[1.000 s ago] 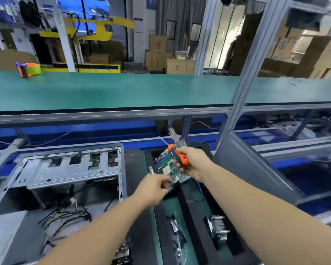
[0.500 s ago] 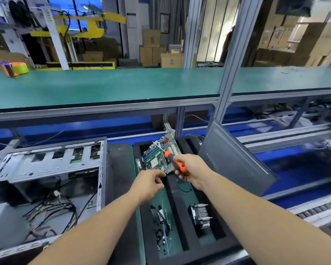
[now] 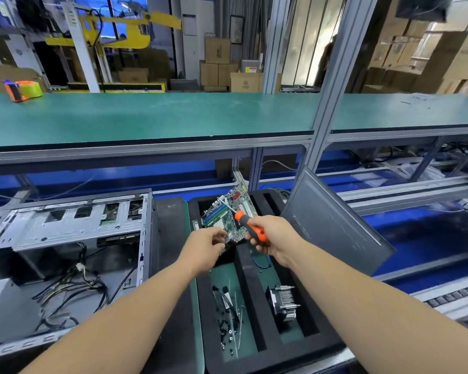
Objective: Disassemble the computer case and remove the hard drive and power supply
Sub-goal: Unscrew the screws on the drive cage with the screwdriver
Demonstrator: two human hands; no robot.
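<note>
Green worktop (image 3: pixel 146 117) across warehouse room, cardboard boxes (image 3: pixel 218 63) behind. Right hand (image 3: pixel 273 234) grips screwdriver (image 3: pixel 250 229); left hand (image 3: pixel 207 245) fingers curled, perhaps pinching circuit board (image 3: pixel 227 214).

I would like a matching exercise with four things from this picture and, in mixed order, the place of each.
Things:
1. screwdriver
2. circuit board
3. tape dispenser
4. cooling fan

Places:
A. far left on the green shelf
B. gripped in the right hand
C. in a near slot of the black tray
D. at the far end of the black tray

Pairs: 1-B, 2-D, 3-A, 4-C
</note>
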